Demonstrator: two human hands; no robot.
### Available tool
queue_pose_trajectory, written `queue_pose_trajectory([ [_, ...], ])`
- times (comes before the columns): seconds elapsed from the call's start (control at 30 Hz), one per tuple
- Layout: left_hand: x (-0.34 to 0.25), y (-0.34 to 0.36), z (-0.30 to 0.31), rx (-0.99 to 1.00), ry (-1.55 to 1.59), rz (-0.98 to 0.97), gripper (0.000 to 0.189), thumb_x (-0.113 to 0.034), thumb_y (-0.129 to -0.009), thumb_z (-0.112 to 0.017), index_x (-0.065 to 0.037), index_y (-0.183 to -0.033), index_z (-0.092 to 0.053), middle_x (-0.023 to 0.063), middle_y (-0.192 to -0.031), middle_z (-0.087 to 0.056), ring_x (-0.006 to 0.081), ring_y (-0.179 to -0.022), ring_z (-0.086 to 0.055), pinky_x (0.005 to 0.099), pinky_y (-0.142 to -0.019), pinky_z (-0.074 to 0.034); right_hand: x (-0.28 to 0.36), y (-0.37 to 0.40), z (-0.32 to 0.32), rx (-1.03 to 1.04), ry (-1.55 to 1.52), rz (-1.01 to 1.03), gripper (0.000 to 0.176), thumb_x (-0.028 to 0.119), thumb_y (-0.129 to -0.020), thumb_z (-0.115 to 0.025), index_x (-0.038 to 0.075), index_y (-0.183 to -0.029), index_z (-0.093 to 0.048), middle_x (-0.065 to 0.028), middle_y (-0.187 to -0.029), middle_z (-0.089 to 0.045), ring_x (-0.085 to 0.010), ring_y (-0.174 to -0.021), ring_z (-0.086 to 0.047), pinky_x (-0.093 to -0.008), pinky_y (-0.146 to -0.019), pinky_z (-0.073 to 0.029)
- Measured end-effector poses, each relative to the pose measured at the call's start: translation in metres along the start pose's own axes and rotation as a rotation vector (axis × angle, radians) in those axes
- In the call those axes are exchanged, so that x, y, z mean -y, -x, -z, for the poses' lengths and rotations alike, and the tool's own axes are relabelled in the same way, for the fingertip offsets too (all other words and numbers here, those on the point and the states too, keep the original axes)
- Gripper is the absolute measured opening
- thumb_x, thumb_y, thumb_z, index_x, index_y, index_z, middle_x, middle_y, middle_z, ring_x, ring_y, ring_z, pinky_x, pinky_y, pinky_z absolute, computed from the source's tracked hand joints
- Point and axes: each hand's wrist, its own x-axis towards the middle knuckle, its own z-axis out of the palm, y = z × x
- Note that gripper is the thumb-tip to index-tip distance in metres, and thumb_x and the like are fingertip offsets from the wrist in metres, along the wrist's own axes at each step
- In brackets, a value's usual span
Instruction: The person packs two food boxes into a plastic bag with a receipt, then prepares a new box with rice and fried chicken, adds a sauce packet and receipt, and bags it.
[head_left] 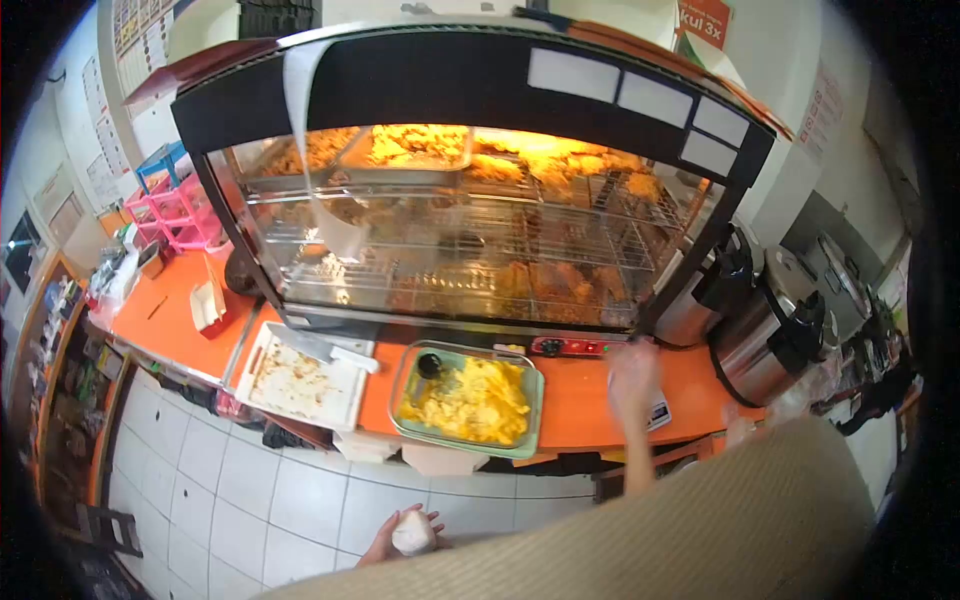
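Note:
My left hand is low in the view, above the tiled floor, with its fingers curled round a small white rounded item. Farther right, my right hand reaches over the orange counter, beside a small flat device that looks like a scale. Motion smears this hand, so its fingers and anything in them cannot be made out. Between the hands and the cabinet sits a green-rimmed tray of yellow food with a round black item in its corner.
A glass display cabinet with fried food spans the back. A white board bears a cleaver at left, beyond it a paper box. Metal pots stand right. A beige sleeve crosses the lower right.

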Motion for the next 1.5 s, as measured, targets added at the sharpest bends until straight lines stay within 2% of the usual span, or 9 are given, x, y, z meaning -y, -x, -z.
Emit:
queue_pose_trajectory([
  [0.07,-0.048,0.019,0.041,0.072,-0.075,-0.084,0.051,-0.039,-0.091,-0.049,-0.013,-0.133,-0.038,0.0197,-0.139,-0.039,0.0405,-0.127,-0.038,0.0592,-0.103,-0.032,0.006,-0.077,0.001,-0.665,-0.091,0.299,0.045,0.026,-0.090,-0.055,-0.007,-0.120,-0.048,-0.0250,-0.112,-0.055,-0.0349,-0.109,-0.051,-0.0420,-0.091,-0.040],
  [0.3,-0.136,0.089,0.021,-0.244,-0.090,-0.478,0.053,-0.043,-0.090,-0.048,-0.004,-0.124,-0.047,0.0148,-0.131,-0.048,0.0321,-0.121,-0.046,0.0564,-0.097,-0.039,0.036,-0.171,-0.029,-0.940,0.186,0.023,0.036,0.030,-0.091,-0.046,-0.002,-0.106,-0.057,-0.0229,-0.107,-0.058,-0.0371,-0.094,-0.058,-0.0464,-0.079,-0.044],
  [0.43,-0.156,0.082,0.008,-0.477,0.013,-0.687,0.050,-0.046,-0.089,-0.047,-0.007,-0.119,-0.052,0.0114,-0.117,-0.056,0.0278,-0.110,-0.052,0.0520,-0.091,-0.042,0.048,-0.156,-0.024,-0.708,0.014,-0.111,0.028,0.026,-0.092,-0.047,0.001,-0.100,-0.059,-0.0153,-0.097,-0.058,-0.0324,-0.076,-0.056,-0.0418,-0.069,-0.044],
  [0.63,-0.164,0.024,-0.070,-0.690,-0.403,-0.808,0.045,-0.051,-0.087,-0.048,-0.014,-0.110,-0.057,0.0059,-0.097,-0.059,0.0256,-0.090,-0.056,0.0447,-0.077,-0.046,0.008,-0.159,-0.079,-0.330,-0.729,0.288,0.020,0.021,-0.093,-0.051,0.007,-0.101,-0.062,-0.0012,-0.080,-0.057,-0.0124,-0.056,-0.050,-0.0252,-0.051,-0.042],
  [0.73,-0.175,-0.008,-0.089,-0.707,-0.459,-0.794,0.043,-0.053,-0.087,-0.048,-0.016,-0.107,-0.059,0.0039,-0.090,-0.061,0.0242,-0.083,-0.057,0.0417,-0.071,-0.047,0.069,-0.150,-0.055,-0.144,-0.091,0.188,0.027,0.018,-0.093,-0.049,0.005,-0.115,-0.057,-0.0111,-0.108,-0.059,-0.0193,-0.073,-0.058,-0.0299,-0.065,-0.048],
  [0.83,-0.207,-0.030,-0.056,-0.528,-0.082,-0.569,0.043,-0.054,-0.088,-0.047,-0.017,-0.108,-0.059,0.0031,-0.092,-0.060,0.0220,-0.083,-0.057,0.0396,-0.069,-0.047,0.061,-0.194,-0.079,-0.695,0.542,0.642,0.026,0.019,-0.093,-0.047,0.005,-0.113,-0.057,-0.0141,-0.112,-0.058,-0.0257,-0.091,-0.057,-0.0391,-0.082,-0.047],
  [0.97,-0.223,-0.033,-0.019,-0.286,-0.074,-0.450,0.041,-0.054,-0.088,-0.048,-0.018,-0.106,-0.059,0.0021,-0.093,-0.060,0.0203,-0.083,-0.056,0.0373,-0.069,-0.047,0.165,-0.190,-0.073,-0.109,0.653,0.357,0.029,0.022,-0.091,-0.049,0.000,-0.109,-0.056,-0.0169,-0.114,-0.056,-0.0299,-0.109,-0.051,-0.0400,-0.095,-0.041],
  [1.2,-0.200,-0.030,-0.009,-0.889,0.057,-0.520,0.040,-0.055,-0.082,-0.054,-0.022,-0.105,-0.057,0.0016,-0.092,-0.057,0.0229,-0.089,-0.054,0.0428,-0.073,-0.045,0.130,-0.268,-0.125,-0.260,0.609,0.431,0.031,0.026,-0.088,-0.053,0.001,-0.107,-0.054,-0.0171,-0.110,-0.056,-0.0305,-0.106,-0.054,-0.0395,-0.088,-0.046],
  [1.5,-0.206,-0.025,0.002,-0.497,0.055,-0.544,0.044,-0.054,-0.084,-0.049,-0.018,-0.108,-0.059,0.0026,-0.099,-0.059,0.0235,-0.094,-0.055,0.0439,-0.081,-0.044,0.129,-0.267,-0.149,-0.211,0.503,0.389,0.032,0.027,-0.088,-0.054,0.001,-0.107,-0.053,-0.0168,-0.110,-0.056,-0.0303,-0.105,-0.055,-0.0393,-0.086,-0.047],
])
